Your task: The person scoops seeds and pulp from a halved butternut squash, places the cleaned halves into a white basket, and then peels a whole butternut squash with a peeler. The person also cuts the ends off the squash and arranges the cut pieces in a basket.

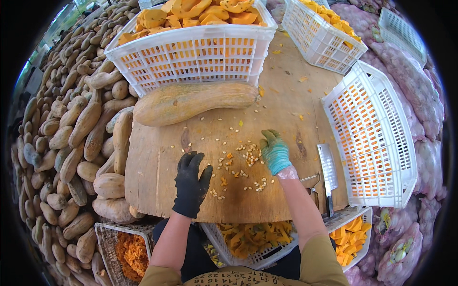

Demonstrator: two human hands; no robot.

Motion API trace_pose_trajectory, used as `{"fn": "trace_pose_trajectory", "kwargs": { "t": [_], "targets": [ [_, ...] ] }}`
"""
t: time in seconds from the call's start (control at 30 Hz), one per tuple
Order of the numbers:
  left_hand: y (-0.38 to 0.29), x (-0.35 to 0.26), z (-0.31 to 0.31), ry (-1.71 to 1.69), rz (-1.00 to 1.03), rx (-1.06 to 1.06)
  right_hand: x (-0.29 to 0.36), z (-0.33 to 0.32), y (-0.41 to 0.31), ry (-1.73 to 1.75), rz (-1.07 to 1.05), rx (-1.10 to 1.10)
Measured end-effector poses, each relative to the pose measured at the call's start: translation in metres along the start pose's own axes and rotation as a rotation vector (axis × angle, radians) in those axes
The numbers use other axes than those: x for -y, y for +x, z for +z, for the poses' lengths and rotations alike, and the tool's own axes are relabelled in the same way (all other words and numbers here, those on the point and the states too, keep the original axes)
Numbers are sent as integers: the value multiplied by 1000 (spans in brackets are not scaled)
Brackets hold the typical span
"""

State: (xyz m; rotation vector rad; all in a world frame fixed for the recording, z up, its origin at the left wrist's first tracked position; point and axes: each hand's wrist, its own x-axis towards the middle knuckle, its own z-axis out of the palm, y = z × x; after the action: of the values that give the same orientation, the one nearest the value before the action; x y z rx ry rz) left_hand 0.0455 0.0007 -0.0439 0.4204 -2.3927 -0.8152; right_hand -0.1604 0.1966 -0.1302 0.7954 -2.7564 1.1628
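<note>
My left hand (pixel 191 184), in a black glove, is over the near left part of the wooden tabletop (pixel 154 175). Its thumb is spread from the fingers, and it holds nothing. In a teal and green glove, my right hand (pixel 274 152) is beside a small heap of pumpkin seeds (pixel 252 155), with nothing visible in its grasp. More seeds and bits of orange pulp (pixel 224 181) are scattered between the hands. Beyond them a whole long tan squash (pixel 193 102) lies crosswise. A cleaver (pixel 327 168) and a metal-framed hand tool (pixel 313 184), partly hidden by my right forearm, lie at the right.
White crates of cut squash (pixel 193 53) (pixel 322 39) stand at the back. Another white crate (pixel 372 139) is tipped at the right edge. Below are crates of peelings (pixel 254 237), pulp (pixel 132 255) and orange pieces (pixel 352 237). Squashes (pixel 75 125) are piled left, net sacks (pixel 408 85) right.
</note>
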Motion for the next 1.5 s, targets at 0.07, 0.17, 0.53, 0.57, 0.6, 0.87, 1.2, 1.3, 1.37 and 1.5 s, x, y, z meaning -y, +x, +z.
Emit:
{"fn": "trace_pose_trajectory", "kwargs": {
  "t": [0.07,0.17,0.53,0.57,0.6,0.87,1.2,1.3,1.37,1.5],
  "targets": [
    [-1,-3,3,-29,16,18,-10,11,53,264,101,-148],
    [-2,-5,4,-12,12,98,-18,28,115,114,166,-132],
    [-2,-11,-2,17,-14,192,-40,-4,111,37,10,-199],
    [-2,-12,-1,23,-17,210,-54,-16,133,-340,-46,-332],
    [-1,-11,-1,32,-20,228,-64,-24,158,-485,41,-338],
    [1,-4,1,61,-14,201,-8,-50,186,-1093,103,465],
    [-2,-4,2,24,-24,127,14,39,80,-165,-196,-44],
    [2,5,3,5,-34,68,21,38,62,-255,-293,26],
    [4,11,2,6,-35,32,25,32,38,-159,-279,12],
    [4,11,2,-6,-55,6,16,14,14,-229,-269,-264]
  ]
}}
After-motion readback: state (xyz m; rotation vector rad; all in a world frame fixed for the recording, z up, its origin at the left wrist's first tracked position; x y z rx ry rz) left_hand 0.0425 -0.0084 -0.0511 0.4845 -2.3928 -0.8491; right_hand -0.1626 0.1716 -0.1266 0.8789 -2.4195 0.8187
